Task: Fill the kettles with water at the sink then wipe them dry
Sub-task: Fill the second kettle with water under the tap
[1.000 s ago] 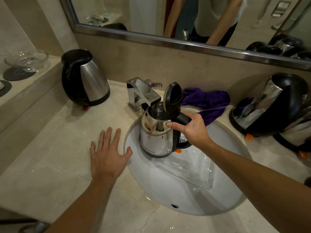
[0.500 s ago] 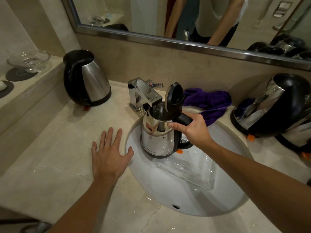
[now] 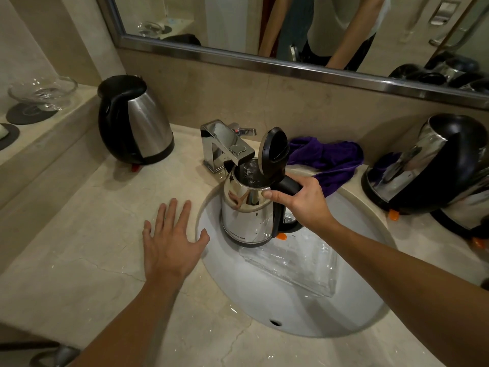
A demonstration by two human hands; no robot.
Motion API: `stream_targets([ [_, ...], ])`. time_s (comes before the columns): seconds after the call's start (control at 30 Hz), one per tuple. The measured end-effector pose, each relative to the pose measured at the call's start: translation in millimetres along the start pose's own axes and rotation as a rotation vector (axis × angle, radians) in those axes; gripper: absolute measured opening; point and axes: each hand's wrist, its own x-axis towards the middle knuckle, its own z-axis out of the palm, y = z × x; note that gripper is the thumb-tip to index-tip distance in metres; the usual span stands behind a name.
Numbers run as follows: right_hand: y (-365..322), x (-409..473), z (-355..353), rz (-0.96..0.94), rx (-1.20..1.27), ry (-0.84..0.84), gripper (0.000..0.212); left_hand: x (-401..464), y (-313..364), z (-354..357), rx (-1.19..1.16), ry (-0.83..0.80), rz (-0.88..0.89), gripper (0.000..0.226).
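Gripping the black handle, your right hand (image 3: 304, 201) holds the open-lidded kettle (image 3: 247, 215) over the sink (image 3: 264, 295), its mouth under the faucet (image 3: 225, 147). Your left hand (image 3: 169, 242) lies flat and spread on the table (image 3: 79, 234), thumb at the sink's left rim, holding nothing.

My left hand (image 3: 169, 242) lies flat, palm down, fingers spread and pointing to about 12 o'clock, thumb splayed toward 2 o'clock; its forearm runs back to 7 o'clock. My right hand (image 3: 304, 200) is closed in a grip, knuckles up, thumb extended toward 9 o'clock. Its forearm stretches out straight, entering from 4 o'clock, wrist slightly bent.
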Motion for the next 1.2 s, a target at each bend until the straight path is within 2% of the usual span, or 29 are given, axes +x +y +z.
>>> stream_targets([
  [0.27, 2.5, 0.5, 0.0, 0.018, -0.019, -0.001, 0.045, -0.3, 0.3, 0.0, -0.001, 0.001, 0.001, 0.082],
  [0.7, -2.8, -0.5, 0.1, 0.02, -0.01, -0.003, 0.032, -0.5, 1.7, -2.2, -0.003, -0.007, -0.004, 0.082],
  [0.83, -2.1, -0.7, 0.4, 0.022, -0.015, 0.004, 0.042, -0.7, 1.2, -2.6, -0.004, -0.01, -0.002, 0.081],
  [1.2, -2.8, -0.2, 1.1, 0.027, -0.033, 0.004, 0.04, 0.6, -0.5, 1.5, -0.013, -0.003, -0.006, 0.081],
])
